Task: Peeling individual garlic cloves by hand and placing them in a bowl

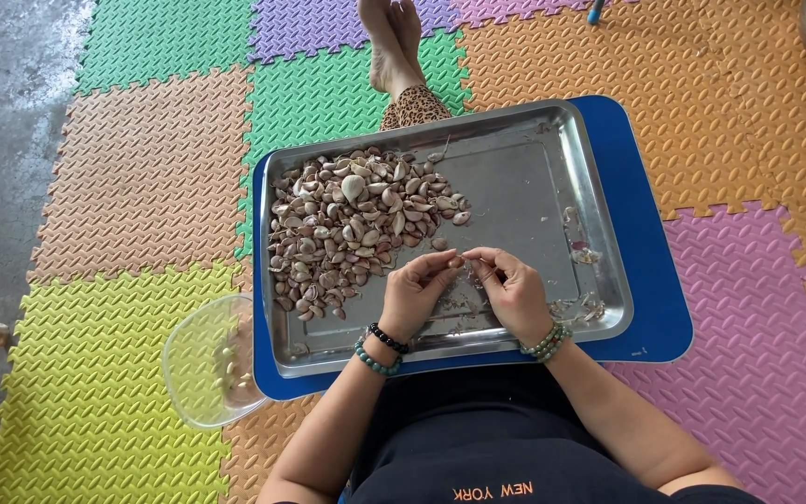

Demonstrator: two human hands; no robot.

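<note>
A: Currently, what is the item in hand?

B: A garlic clove (pixel 465 258), small and pale, pinched between both sets of fingertips above the near middle of the tray (pixel 515 187). Most of it is hidden by the fingers, so I cannot tell how much skin remains on it.

A: State of the hands?

B: The left hand (pixel 414 297) is curled, thumb and forefinger closed on the clove. The right hand (pixel 513 291) mirrors it, fingertips closed on the same clove from the other side. The two hands touch at the tips.

A: Which step does that indicate?

B: Judging by the grip, peeling: the skin is being picked or pulled off one clove. The next move likely calls for a fine nail-edge grip on the loose skin and a steady hold from the opposite hand.

A: Surroundings?

B: A pile (pixel 347 229) of unpeeled cloves, purplish-brown with white patches, fills the tray's left half. Skin scraps (pixel 585 303) lie near the right corner. The tray sits on a blue board (pixel 650 280). A clear bowl (pixel 207 359) holding a few cloves stands just left of it, on coloured foam mats (pixel 142 168).
</note>
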